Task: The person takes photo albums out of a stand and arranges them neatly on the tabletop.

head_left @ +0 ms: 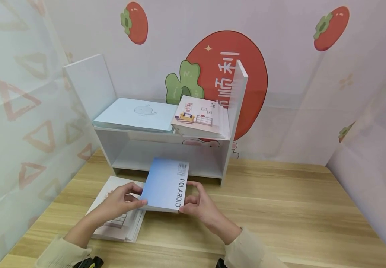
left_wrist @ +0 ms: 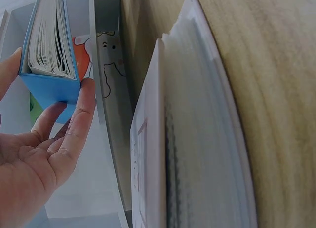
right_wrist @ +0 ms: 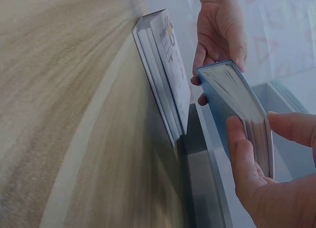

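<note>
A blue-and-white photo album [head_left: 164,184] marked POLAROID is held between both hands above the table, before the shelf's lower level. My left hand [head_left: 120,199] pinches its left edge, thumb on the cover and fingers beneath. At the right edge, my right hand [head_left: 199,204] grips it likewise. From the left wrist, the album [left_wrist: 52,90] shows a blue spine side and many inner pages. The right wrist view shows its page edges fanned slightly between the covers. Partly under my left forearm, a white illustrated album [head_left: 112,225] lies on the table.
A white two-level shelf [head_left: 224,156] stands at the back of the wooden table [head_left: 280,216]. On its upper level lie a pale blue whale album [head_left: 136,113] and, overlapping its right end, a white illustrated album [head_left: 199,115]. Patterned cloth walls [head_left: 296,93] surround the table.
</note>
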A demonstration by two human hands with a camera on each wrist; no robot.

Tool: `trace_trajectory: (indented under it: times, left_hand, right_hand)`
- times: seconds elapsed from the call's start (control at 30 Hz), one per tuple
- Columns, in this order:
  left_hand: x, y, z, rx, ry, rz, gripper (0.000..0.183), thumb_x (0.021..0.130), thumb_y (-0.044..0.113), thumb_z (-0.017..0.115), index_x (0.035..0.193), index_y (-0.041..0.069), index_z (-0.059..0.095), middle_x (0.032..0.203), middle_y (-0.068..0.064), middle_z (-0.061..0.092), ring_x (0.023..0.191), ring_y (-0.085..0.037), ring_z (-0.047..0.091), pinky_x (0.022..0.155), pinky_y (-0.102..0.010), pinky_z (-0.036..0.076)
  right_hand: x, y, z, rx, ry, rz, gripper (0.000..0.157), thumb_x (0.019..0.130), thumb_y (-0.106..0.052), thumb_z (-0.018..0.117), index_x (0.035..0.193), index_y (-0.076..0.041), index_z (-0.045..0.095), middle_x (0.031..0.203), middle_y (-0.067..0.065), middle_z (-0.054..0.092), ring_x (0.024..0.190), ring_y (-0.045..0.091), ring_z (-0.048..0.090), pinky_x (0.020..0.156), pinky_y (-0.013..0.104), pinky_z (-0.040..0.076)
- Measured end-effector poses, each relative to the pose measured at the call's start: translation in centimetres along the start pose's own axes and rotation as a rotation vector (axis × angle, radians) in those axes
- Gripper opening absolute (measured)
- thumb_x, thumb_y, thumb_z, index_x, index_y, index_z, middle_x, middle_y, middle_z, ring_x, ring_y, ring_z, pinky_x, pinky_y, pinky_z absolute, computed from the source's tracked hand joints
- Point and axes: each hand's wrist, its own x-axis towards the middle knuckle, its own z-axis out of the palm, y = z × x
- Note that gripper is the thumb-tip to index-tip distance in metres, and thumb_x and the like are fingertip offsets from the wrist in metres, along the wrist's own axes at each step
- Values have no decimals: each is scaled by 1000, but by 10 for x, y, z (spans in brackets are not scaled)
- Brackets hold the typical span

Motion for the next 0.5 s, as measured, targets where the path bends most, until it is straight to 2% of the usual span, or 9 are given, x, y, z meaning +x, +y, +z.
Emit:
trace_trajectory:
  times: [0.13,0.27,0.37,0.5]
  left_hand:
    - [-1,-3,3,-4,-17,13,46,93,25,71,119,-7,51,128,-26,54,104,-24,68,74,-28,55]
    - [-4,-4,6,-3,-22,-5,47,93,27,71,118,-7,51,129,-28,54,109,-30,67,76,-27,54]
    - [-5,-4,8,-3,-34,-13,47,92,27,72,118,-7,51,128,-27,55,109,-30,67,78,-27,55]
    - [-7,-7,10,-9,-61,-4,47,92,26,72,118,-7,51,127,-27,55,108,-30,67,79,-27,55]
  right_hand:
    - [-3,2,0,-6,3,11,82,85,7,67,151,-4,21,95,17,69,83,20,68,89,29,51]
    - [-6,5,1,-7,3,29,82,84,7,67,151,-4,22,96,19,70,86,26,71,95,35,51]
    - [-8,7,1,-4,-10,34,81,83,8,66,150,-2,20,97,21,69,88,33,72,99,40,50]
    - [-10,10,0,0,-27,36,82,83,9,66,149,0,19,96,20,69,89,35,71,99,41,51]
